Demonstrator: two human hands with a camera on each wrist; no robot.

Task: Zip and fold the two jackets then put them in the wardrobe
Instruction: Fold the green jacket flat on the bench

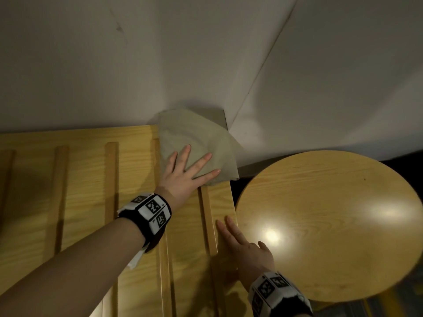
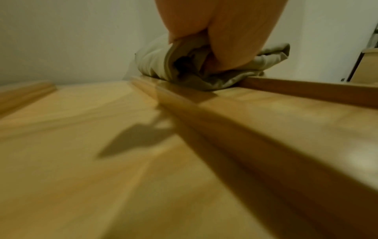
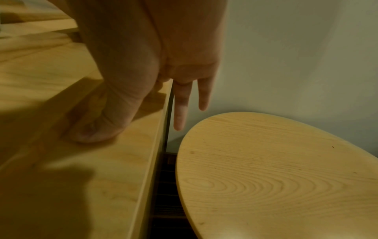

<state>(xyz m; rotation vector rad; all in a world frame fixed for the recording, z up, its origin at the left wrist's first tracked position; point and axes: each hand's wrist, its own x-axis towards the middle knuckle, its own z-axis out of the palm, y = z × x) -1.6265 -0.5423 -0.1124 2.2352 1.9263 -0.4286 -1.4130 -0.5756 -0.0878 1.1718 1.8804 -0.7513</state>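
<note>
A folded beige jacket (image 1: 199,136) lies at the far right corner of a slatted pale-wood surface (image 1: 80,179), against the white wall. My left hand (image 1: 192,165) presses flat on the jacket's near part, fingers straight and spread. In the left wrist view the palm (image 2: 235,40) bears down on the bunched folds of the jacket (image 2: 151,64). My right hand (image 1: 242,245) rests flat on the wood's right edge with straight fingers and holds nothing; two fingers (image 3: 179,110) reach past the edge. Only one jacket is in view.
A round wooden table top (image 1: 332,213) stands close to the right of the wood surface, with a narrow dark gap (image 3: 165,202) between them. White walls (image 1: 137,65) meet in a corner behind the jacket. Raised wooden slats (image 1: 61,197) run across the surface.
</note>
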